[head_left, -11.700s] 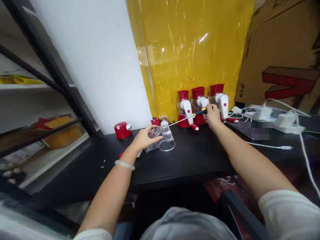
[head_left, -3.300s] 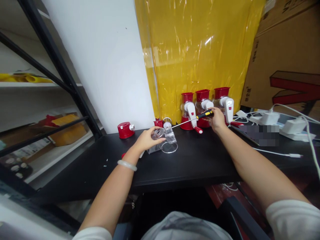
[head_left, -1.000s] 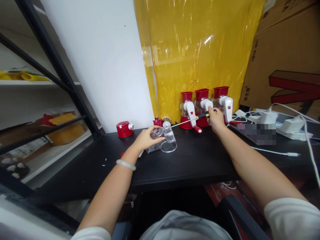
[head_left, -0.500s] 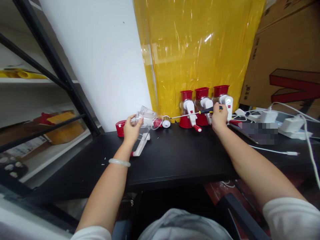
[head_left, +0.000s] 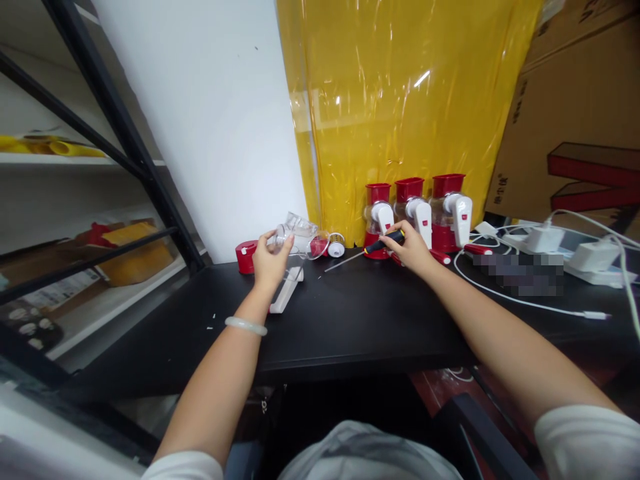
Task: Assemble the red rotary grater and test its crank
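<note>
My left hand (head_left: 273,257) is closed around a clear plastic housing (head_left: 303,233), held above the black table. In my right hand (head_left: 407,247) is a screwdriver (head_left: 373,248) with a black and yellow handle, its thin shaft slanting down to the left, apart from the housing. Below the housing lies a white crank handle (head_left: 287,293). A red part (head_left: 246,257) stands just left of my left hand. Behind the housing are a round white part (head_left: 336,249) and a red piece, partly covered. Three red and white hand-crank graters (head_left: 379,213) stand in a row by my right hand.
White cables, chargers (head_left: 595,255) and a pixelated dark item lie on the right of the black table (head_left: 360,327). A cardboard box (head_left: 575,100) and a yellow sheet (head_left: 410,87) stand behind. A black-framed shelf (head_left: 107,100) rises at the left.
My right hand has moved left and a little down with the screwdriver, whose tip now points lower. My left hand still holds the housing in nearly the same place.
</note>
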Motion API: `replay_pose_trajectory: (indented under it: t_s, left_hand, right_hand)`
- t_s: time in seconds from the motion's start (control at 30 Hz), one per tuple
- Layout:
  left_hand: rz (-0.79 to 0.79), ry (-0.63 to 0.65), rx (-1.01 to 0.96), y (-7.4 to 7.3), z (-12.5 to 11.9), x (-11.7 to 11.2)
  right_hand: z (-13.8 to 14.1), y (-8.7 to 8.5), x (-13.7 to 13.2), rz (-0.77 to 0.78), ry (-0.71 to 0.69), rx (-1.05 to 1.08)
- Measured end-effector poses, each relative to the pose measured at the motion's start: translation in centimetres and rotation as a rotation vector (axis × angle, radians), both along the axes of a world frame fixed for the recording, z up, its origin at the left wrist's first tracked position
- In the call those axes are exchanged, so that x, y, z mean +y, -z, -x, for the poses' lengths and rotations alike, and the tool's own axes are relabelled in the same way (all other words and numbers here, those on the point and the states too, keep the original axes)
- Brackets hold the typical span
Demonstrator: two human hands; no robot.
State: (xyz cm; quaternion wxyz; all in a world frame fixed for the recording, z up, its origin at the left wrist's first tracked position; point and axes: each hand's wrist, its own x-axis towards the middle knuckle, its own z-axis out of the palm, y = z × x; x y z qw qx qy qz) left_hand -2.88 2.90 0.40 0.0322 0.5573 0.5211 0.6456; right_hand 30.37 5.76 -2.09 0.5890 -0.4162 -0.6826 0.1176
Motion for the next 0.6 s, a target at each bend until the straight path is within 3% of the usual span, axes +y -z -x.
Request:
replay_pose_trajectory:
  t_s: [0.4,0.6]
  left_hand:
    - [0.051,-0.043,0.117,0.0,-0.9,-1.0]
    - [0.112,-0.032,0.15,-0.2,-1.5,-1.6]
  right_hand:
    - [0.6,0.3,-0.3,-0.03,0.017,-0.106]
    - [0.0,-0.5,-0.5,-0.042,0.069,0.048]
